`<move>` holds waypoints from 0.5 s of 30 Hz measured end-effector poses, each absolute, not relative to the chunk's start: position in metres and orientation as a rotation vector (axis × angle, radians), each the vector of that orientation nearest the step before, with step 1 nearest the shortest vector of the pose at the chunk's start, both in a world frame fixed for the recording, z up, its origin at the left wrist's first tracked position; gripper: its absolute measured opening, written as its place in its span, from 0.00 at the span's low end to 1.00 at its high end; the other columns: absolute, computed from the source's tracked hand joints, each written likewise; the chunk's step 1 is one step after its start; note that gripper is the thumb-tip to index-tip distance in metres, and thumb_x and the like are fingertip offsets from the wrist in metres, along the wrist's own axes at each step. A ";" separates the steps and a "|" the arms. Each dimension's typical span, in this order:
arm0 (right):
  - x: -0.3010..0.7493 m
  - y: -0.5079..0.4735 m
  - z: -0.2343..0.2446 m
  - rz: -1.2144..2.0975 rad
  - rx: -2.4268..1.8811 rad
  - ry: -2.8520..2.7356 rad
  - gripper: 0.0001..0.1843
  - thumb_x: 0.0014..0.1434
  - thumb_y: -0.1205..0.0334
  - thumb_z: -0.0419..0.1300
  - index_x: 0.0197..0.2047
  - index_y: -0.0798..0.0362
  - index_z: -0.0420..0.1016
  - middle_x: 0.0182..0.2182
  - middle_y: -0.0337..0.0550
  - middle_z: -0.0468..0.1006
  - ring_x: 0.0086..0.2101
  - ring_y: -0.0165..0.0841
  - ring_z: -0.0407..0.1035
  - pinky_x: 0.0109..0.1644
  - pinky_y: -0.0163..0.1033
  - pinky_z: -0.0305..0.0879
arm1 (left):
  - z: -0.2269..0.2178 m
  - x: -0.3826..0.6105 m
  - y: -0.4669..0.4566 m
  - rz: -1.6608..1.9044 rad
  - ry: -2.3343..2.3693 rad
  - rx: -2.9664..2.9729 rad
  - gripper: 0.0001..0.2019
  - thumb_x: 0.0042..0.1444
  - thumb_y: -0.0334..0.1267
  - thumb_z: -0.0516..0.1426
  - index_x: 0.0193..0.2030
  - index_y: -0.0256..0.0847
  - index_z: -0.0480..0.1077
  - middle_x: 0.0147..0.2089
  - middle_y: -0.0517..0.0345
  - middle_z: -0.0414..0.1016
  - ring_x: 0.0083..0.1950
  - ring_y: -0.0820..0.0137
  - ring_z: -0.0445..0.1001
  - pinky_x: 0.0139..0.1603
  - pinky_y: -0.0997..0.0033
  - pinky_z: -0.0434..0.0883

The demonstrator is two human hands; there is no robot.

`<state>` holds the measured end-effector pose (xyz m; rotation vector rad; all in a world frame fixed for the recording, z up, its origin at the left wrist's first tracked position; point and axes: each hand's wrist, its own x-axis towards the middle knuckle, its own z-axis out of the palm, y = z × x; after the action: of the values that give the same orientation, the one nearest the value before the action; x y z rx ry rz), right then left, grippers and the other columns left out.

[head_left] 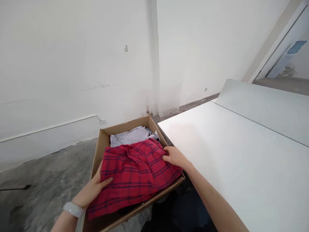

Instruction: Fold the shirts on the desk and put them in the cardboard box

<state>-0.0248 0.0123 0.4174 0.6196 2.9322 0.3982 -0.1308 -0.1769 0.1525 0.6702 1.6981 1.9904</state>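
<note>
A red plaid garment (135, 170) with dark blue lines lies spread across the opening of a cardboard box (96, 154). My left hand (96, 187) grips its left edge, thumb on top and the other fingers hidden underneath. At the garment's upper right side, my right hand (175, 157) pinches the cloth close to the box's right wall. Behind the plaid cloth, a light grey folded garment (130, 136) rests inside the box. The garment's lower left corner hangs inside the box's near end.
A white table (241, 161) stands to the right, its corner close to the box. White walls (72, 64) rise behind, with a pipe (48, 129) low on the left. The floor (55, 174) is bare grey concrete. A dark thin rod (16, 188) shows at the far left.
</note>
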 end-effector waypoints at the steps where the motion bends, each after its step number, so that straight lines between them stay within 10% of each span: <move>1: -0.026 0.014 0.408 0.474 0.627 2.891 0.10 0.50 0.63 0.55 0.36 0.55 0.74 0.34 0.46 0.78 0.35 0.35 0.70 0.37 0.35 0.57 | 0.145 -0.130 -0.170 1.961 1.710 0.714 0.42 0.56 0.56 0.51 0.72 0.43 0.39 0.71 0.53 0.49 0.70 0.59 0.51 0.68 0.60 0.55; 15: -0.029 0.018 0.373 0.725 0.584 2.660 0.15 0.54 0.61 0.54 0.44 0.56 0.72 0.41 0.54 0.79 0.43 0.43 0.73 0.44 0.42 0.63 | 0.124 -0.120 -0.142 1.850 1.821 0.776 0.44 0.54 0.49 0.51 0.72 0.33 0.37 0.65 0.47 0.63 0.66 0.58 0.61 0.66 0.61 0.58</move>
<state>-0.0290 0.0183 0.3730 0.5838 2.6602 0.7248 -0.1200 -0.1415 0.1236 0.7765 1.8213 1.8498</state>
